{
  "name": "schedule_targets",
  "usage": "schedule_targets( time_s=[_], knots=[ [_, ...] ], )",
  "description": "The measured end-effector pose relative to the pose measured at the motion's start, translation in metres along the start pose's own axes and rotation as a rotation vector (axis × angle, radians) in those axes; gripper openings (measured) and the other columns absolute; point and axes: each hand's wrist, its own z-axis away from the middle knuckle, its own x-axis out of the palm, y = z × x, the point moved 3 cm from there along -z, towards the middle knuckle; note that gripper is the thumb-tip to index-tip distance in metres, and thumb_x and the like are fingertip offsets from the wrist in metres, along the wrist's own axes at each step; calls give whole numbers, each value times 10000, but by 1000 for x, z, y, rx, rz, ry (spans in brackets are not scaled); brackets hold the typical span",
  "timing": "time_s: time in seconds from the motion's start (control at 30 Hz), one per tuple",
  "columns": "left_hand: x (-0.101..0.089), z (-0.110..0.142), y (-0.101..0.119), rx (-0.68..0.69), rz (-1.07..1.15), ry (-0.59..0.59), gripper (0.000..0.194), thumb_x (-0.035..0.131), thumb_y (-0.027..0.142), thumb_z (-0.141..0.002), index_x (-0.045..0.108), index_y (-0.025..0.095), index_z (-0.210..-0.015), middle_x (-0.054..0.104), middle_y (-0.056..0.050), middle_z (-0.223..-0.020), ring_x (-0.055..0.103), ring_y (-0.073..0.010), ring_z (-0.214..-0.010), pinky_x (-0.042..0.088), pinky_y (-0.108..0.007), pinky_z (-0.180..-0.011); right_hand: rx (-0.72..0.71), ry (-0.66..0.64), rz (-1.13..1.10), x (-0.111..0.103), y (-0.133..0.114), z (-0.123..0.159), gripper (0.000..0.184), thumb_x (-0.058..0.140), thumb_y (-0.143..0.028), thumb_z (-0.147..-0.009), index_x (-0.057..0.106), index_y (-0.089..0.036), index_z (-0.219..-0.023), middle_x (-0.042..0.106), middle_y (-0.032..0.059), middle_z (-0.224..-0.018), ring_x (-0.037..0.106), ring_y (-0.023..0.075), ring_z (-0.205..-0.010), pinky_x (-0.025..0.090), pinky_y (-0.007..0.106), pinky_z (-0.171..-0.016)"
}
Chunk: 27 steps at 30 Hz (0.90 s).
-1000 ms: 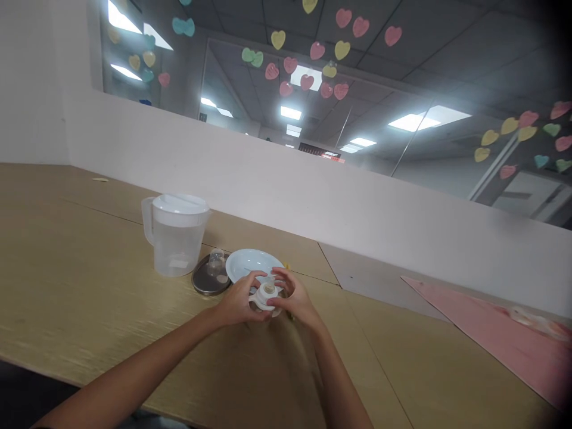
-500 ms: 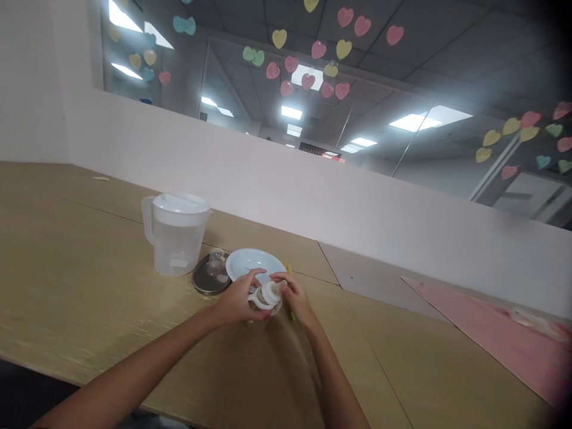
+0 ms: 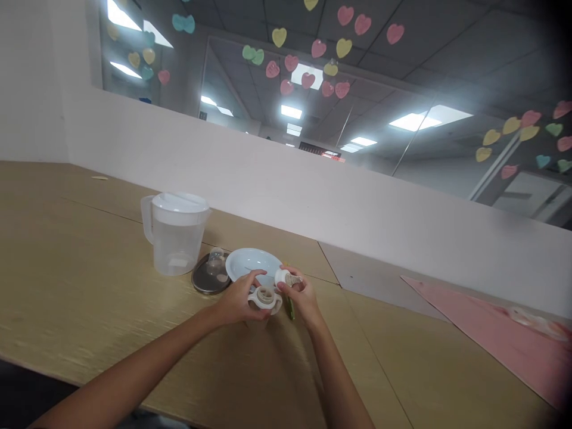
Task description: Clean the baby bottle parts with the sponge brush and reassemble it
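Observation:
My left hand (image 3: 240,298) is closed around a baby bottle (image 3: 265,296) with white side handles; its round mouth faces up, uncovered. Most of the bottle's body is hidden below the handles. Just right of it, my right hand (image 3: 304,296) grips a white bottle collar with a clear nipple (image 3: 286,277), tilted so the nipple points right. The collar is apart from the bottle mouth. Behind both hands sits a pale blue bowl (image 3: 250,260). A green brush-like thing (image 3: 291,308), partly hidden, lies beneath my right hand.
A lidded clear plastic pitcher (image 3: 176,238) stands at the left. Beside it, a dark round tray (image 3: 206,282) bears a small clear cap (image 3: 217,257). On the right lies a pink mat (image 3: 496,333). A white wall with a window rises behind the wooden table (image 3: 111,286).
My right hand has lifted the collar with the nipple off the bottle and moved it up and right. The bottle mouth now shows. My left hand stays in place.

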Motion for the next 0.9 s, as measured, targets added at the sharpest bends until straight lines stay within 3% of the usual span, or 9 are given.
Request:
schedule_targets(
  time_s=[0.2,0.33,0.47,0.63,0.9],
  knots=[
    [0,0,2,4,-5,-3,825,753,422,-581,374,213,-1283,590,-42,-999,566,-230,-928,427,-322,-812,-20,32,-288,-5,0,-2,498,819,-261,-535,632,-228,-996,655,3,-872,616,142,-722,497,296,-745],
    [1,-1,0,18,-16,2,831,752,435,-575,378,207,-1281,594,-42,-995,563,-232,-935,420,-325,-828,-78,47,-422,-11,-7,-2,481,816,-269,-531,629,-246,-974,655,19,-999,618,142,-769,492,316,-822],
    [2,-1,-2,21,-27,-1,831,750,439,-575,378,209,-1281,591,-38,-1006,561,-233,-945,414,-327,-837,-142,110,-513,-19,-13,-4,424,810,-289,-533,639,-254,-920,655,14,-995,606,146,-803,482,336,-867],
    [1,0,-1,26,-39,-5,798,745,439,-589,382,212,-1262,584,-36,-1004,552,-234,-958,408,-332,-844,-143,179,-579,-24,-11,-7,405,809,-258,-519,639,-251,-887,662,3,-949,605,158,-833,472,372,-904],
    [1,0,1,38,-11,-8,713,741,417,-598,413,217,-1199,603,-27,-973,566,-229,-946,421,-316,-814,-62,224,-533,-19,15,-14,430,810,-211,-524,613,-231,-905,666,-28,-865,623,128,-821,474,306,-901]
  ],
)
